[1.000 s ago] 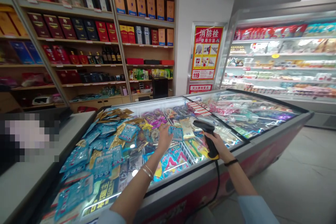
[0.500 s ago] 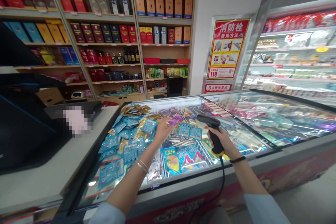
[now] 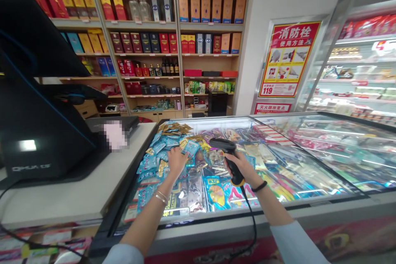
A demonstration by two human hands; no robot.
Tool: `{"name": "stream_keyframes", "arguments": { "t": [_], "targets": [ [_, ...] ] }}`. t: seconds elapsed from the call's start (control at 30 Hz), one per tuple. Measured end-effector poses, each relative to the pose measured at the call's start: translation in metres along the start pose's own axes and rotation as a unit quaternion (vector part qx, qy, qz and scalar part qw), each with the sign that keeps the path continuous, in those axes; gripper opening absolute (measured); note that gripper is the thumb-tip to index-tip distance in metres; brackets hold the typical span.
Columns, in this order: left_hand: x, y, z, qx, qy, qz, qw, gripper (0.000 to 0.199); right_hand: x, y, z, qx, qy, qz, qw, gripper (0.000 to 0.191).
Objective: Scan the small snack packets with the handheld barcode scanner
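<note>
My left hand (image 3: 177,160) rests on a heap of small blue packets (image 3: 150,163) at the left end of the glass-topped freezer (image 3: 247,211). Its fingers look spread, with the fingertips among the packets; a blue packet (image 3: 192,147) lies just right of them. To the right, my right hand (image 3: 244,168) is wrapped round the grip of a black barcode scanner (image 3: 223,145), held above the glass with its head pointing left. A cable (image 3: 252,218) hangs from the scanner. Gold packets (image 3: 176,128) lie at the back of the heap.
At the left, a black checkout terminal (image 3: 40,132) stands on a pale counter (image 3: 123,173). Shelves (image 3: 210,27) of boxes and bottles line the back wall. A red poster (image 3: 287,60) hangs right of them, beside a lit refrigerated display (image 3: 359,78).
The view has swung left. My left hand has moved left and away from the purple packet onto the blue packets. The scanner has moved left with my right hand and its blue packets are less visible.
</note>
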State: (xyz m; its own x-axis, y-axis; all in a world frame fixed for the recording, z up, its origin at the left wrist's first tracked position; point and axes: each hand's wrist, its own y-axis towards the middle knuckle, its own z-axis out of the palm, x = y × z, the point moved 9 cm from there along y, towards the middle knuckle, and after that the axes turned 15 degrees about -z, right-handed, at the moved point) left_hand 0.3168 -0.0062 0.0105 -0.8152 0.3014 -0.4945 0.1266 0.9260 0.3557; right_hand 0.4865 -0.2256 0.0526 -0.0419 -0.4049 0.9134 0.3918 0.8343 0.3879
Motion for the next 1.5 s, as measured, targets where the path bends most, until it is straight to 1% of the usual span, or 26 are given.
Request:
{"name": "stream_keyframes", "arguments": {
  "t": [0.07,0.17,0.3,0.4,0.47,0.53,0.63,0.7,0.83,0.93,1.0,1.07,1.17,1.27,1.33,1.5],
  "targets": [
    [-0.002,-0.004,-0.002,-0.009,0.017,-0.007,1.000,0.044,-0.010,0.004,0.012,0.020,0.007,0.008,1.000,0.037],
    [-0.008,-0.009,-0.005,-0.007,0.034,-0.022,0.999,0.049,-0.025,0.013,0.022,0.034,0.010,0.022,0.999,0.038],
    [-0.016,-0.009,-0.003,0.011,0.040,-0.025,0.999,0.046,-0.038,0.027,0.025,0.033,0.032,0.030,0.999,0.040],
    [-0.016,-0.005,-0.002,0.019,0.027,-0.016,0.999,0.042,-0.044,0.031,0.023,0.009,0.052,0.043,0.998,0.041],
    [-0.014,-0.001,-0.002,0.027,-0.009,-0.008,1.000,0.037,-0.047,0.031,0.021,-0.004,0.066,0.052,0.996,0.040],
    [-0.010,0.003,0.000,0.055,-0.076,-0.007,0.996,0.026,-0.047,0.030,0.021,-0.005,0.078,0.053,0.996,0.040],
    [-0.001,0.009,0.008,0.118,-0.207,-0.029,0.971,0.012,-0.045,0.029,0.022,0.000,0.088,0.041,0.995,0.040],
    [0.002,0.012,0.009,0.135,-0.283,-0.041,0.949,0.008,-0.043,0.028,0.021,0.001,0.088,0.033,0.996,0.039],
    [0.007,0.020,0.001,0.115,-0.394,-0.066,0.910,0.016,-0.038,0.025,0.022,0.008,0.076,0.027,0.997,0.039],
    [0.013,0.025,-0.007,0.109,-0.439,-0.097,0.886,0.027,-0.035,0.023,0.023,0.016,0.063,0.025,0.998,0.040],
    [0.017,0.027,-0.015,0.100,-0.456,-0.105,0.878,0.033,-0.033,0.021,0.024,0.024,0.055,0.022,0.998,0.040],
    [0.020,0.028,-0.029,0.073,-0.454,-0.098,0.882,0.033,-0.032,0.019,0.025,0.036,0.047,0.019,0.998,0.040],
    [0.024,0.027,-0.052,0.020,-0.417,-0.077,0.905,0.028,-0.032,0.016,0.029,0.070,0.025,0.017,0.997,0.038],
    [0.026,0.026,-0.068,-0.024,-0.387,-0.065,0.920,0.026,-0.031,0.014,0.034,0.106,0.006,0.016,0.994,0.038],
    [0.027,0.026,-0.073,-0.038,-0.382,-0.060,0.921,0.026,-0.030,0.012,0.036,0.114,0.008,0.016,0.993,0.039],
    [0.028,0.027,-0.074,-0.040,-0.370,-0.053,0.927,0.025,-0.032,0.008,0.037,0.109,0.064,0.036,0.991,0.040]
  ]
}}
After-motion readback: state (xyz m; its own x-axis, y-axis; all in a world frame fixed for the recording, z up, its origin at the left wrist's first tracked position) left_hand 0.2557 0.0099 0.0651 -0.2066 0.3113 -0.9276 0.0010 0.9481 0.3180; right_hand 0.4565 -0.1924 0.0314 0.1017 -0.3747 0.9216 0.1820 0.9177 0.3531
